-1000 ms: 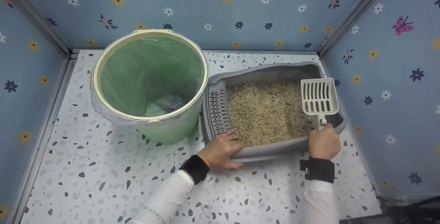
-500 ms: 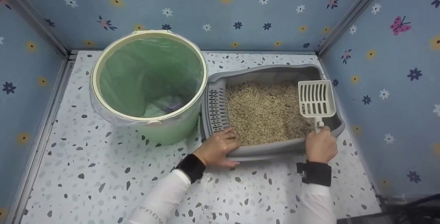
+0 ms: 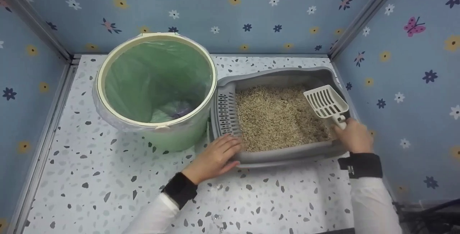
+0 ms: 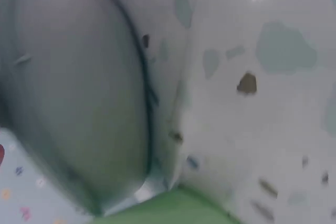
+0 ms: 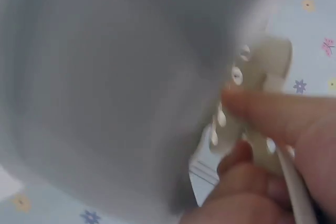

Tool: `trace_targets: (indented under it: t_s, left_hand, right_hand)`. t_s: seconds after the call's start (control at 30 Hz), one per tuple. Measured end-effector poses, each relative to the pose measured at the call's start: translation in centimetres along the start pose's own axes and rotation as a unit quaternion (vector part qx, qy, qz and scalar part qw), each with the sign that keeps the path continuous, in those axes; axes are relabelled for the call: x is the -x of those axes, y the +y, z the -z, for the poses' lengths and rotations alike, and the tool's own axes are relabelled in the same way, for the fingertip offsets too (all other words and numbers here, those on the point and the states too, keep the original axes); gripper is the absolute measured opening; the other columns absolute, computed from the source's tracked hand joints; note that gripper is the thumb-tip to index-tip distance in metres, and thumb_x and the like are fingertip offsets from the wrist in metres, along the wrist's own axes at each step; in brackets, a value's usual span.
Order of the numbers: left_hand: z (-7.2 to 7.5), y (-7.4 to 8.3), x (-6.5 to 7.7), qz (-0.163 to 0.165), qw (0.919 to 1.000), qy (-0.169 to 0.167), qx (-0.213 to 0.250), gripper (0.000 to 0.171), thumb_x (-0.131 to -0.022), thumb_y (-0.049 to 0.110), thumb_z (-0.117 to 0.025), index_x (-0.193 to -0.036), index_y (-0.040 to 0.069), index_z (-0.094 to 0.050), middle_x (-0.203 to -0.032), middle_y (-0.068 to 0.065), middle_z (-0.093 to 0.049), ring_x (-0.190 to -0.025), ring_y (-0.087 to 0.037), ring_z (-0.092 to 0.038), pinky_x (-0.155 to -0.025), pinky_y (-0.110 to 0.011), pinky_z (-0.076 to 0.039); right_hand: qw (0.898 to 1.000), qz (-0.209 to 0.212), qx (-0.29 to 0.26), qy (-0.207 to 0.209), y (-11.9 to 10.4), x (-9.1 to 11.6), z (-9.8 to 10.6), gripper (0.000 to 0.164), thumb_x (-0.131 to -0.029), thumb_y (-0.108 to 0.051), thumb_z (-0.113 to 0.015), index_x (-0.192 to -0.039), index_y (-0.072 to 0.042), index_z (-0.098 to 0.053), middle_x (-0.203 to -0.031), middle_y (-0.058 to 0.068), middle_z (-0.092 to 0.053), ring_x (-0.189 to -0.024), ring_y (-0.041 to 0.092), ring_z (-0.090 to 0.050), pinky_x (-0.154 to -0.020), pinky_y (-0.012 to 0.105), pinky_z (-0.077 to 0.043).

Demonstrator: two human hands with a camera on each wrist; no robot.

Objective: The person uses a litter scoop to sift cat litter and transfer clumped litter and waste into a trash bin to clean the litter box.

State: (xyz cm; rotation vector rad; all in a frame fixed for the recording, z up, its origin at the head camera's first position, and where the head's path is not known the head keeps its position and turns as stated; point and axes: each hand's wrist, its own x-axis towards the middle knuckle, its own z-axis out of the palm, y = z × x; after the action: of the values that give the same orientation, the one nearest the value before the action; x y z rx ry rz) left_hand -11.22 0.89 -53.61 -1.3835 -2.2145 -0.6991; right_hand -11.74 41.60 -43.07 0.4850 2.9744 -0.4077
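Note:
A grey litter box (image 3: 280, 158) holds tan pellet litter (image 3: 269, 115). My left hand (image 3: 214, 158) lies at its front left corner, fingers extended along the rim; whether they touch it is hard to tell. My right hand (image 3: 354, 135) grips the handle of a cream slotted litter scoop (image 3: 326, 101), tilted above the box's right end. In the right wrist view, thumb and curled fingers are round the scoop (image 5: 257, 72), beside the blurred grey box (image 5: 105, 87). The left wrist view shows the box's outer wall (image 4: 79, 87), but no hand.
Left of the box stands a green bin (image 3: 172, 138) with a cream rim and a clear liner; something purplish lies at its bottom. Both stand on a speckled white surface (image 3: 107, 176). Flowered blue walls (image 3: 230, 14) rise behind and at both sides. Dark cables (image 3: 431, 214) lie lower right.
My left hand has drawn back left and down, its fingers straighter on the rim. My right hand has moved right and slightly up, and the scoop has turned to lean left.

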Motion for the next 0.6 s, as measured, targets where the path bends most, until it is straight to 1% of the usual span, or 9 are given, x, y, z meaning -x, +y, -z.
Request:
trace_targets:
  t_s: [0.07,0.13,0.2,0.27,0.33,0.4,0.43,0.5,0.6]
  left_hand:
    - [2.5,0.4,0.1,-0.028,0.9975,0.062,-0.018,0.039,-0.088,0.025,-0.062,-0.121,0.004,-0.059,-0.123,-0.011,-0.061,-0.116,-0.026,-0.055,-0.103,-0.041,-0.041]
    - [5.4,0.6,0.0,-0.059,0.9890,0.129,-0.040,0.032,-0.090,0.019,-0.058,-0.115,0.001,-0.062,-0.117,-0.013,-0.064,-0.111,-0.028,-0.058,-0.099,-0.039,-0.045]
    - [8.4,0.8,-0.2,-0.072,0.9740,0.204,-0.068,0.025,-0.090,0.015,-0.055,-0.107,0.000,-0.065,-0.110,-0.015,-0.066,-0.105,-0.029,-0.060,-0.096,-0.037,-0.046]
    - [11.4,0.6,-0.4,-0.054,0.9521,0.283,-0.102,0.022,-0.091,0.014,-0.053,-0.099,0.000,-0.067,-0.104,-0.015,-0.068,-0.102,-0.028,-0.060,-0.097,-0.035,-0.044]
    - [14.2,0.1,-0.6,0.003,0.9232,0.362,-0.128,0.020,-0.089,0.015,-0.054,-0.093,0.000,-0.067,-0.102,-0.013,-0.069,-0.102,-0.026,-0.059,-0.098,-0.034,-0.041]
    - [16.7,-0.7,-0.7,0.093,0.8905,0.422,-0.143,0.019,-0.087,0.016,-0.055,-0.089,0.001,-0.066,-0.101,-0.010,-0.069,-0.104,-0.024,-0.058,-0.101,-0.034,-0.037]
    - [17.8,-1.2,-0.6,0.142,0.8755,0.439,-0.143,0.019,-0.086,0.016,-0.055,-0.089,0.001,-0.066,-0.102,-0.009,-0.069,-0.107,-0.023,-0.056,-0.102,-0.036,-0.035]
    - [19.7,-2.2,0.2,0.238,0.8526,0.445,-0.135,0.019,-0.083,0.015,-0.056,-0.091,0.000,-0.065,-0.107,-0.010,-0.067,-0.112,-0.023,-0.052,-0.105,-0.037,-0.031]
    - [21.4,-3.9,2.1,0.362,0.8336,0.404,-0.106,0.025,-0.081,0.010,-0.056,-0.102,-0.002,-0.064,-0.119,-0.014,-0.060,-0.118,-0.024,-0.044,-0.106,-0.036,-0.025]
  right_hand:
    - [0.999,0.036,0.007,-0.017,0.4,-0.5,1.1,0.050,-0.088,-0.043,-0.060,-0.097,0.006,-0.057,-0.074,0.016,-0.059,-0.058,0.024,-0.053,-0.046,0.032,-0.038]
    - [0.997,0.065,0.024,-0.027,0.6,-1.0,2.1,0.050,-0.088,-0.046,-0.059,-0.092,0.004,-0.058,-0.070,0.013,-0.058,-0.056,0.023,-0.052,-0.045,0.031,-0.037]
    - [0.994,0.089,0.050,-0.033,0.6,-1.4,3.0,0.048,-0.089,-0.046,-0.057,-0.087,0.002,-0.059,-0.068,0.013,-0.057,-0.055,0.023,-0.052,-0.044,0.032,-0.037]
    - [0.990,0.102,0.086,-0.042,0.3,-1.8,3.9,0.047,-0.090,-0.045,-0.056,-0.082,0.000,-0.059,-0.065,0.012,-0.055,-0.055,0.025,-0.051,-0.043,0.035,-0.036]
    - [0.984,0.112,0.123,-0.062,-0.1,-2.2,4.6,0.045,-0.090,-0.045,-0.055,-0.076,-0.002,-0.056,-0.064,0.011,-0.053,-0.055,0.026,-0.050,-0.043,0.038,-0.036]
    - [0.977,0.120,0.151,-0.094,-0.5,-2.5,5.3,0.043,-0.091,-0.044,-0.054,-0.073,-0.004,-0.054,-0.063,0.010,-0.051,-0.055,0.026,-0.050,-0.044,0.040,-0.036]
    - [0.972,0.126,0.163,-0.110,-0.7,-2.6,5.5,0.042,-0.091,-0.043,-0.053,-0.071,-0.005,-0.053,-0.063,0.009,-0.050,-0.055,0.026,-0.050,-0.045,0.040,-0.037]
    - [0.964,0.137,0.178,-0.140,-1.0,-2.8,5.9,0.040,-0.092,-0.040,-0.053,-0.068,-0.008,-0.051,-0.062,0.007,-0.048,-0.055,0.024,-0.049,-0.046,0.038,-0.037]
    - [0.955,0.147,0.184,-0.180,-1.4,-3.2,6.1,0.038,-0.092,-0.036,-0.053,-0.064,-0.010,-0.047,-0.061,0.004,-0.046,-0.053,0.021,-0.047,-0.048,0.034,-0.036]
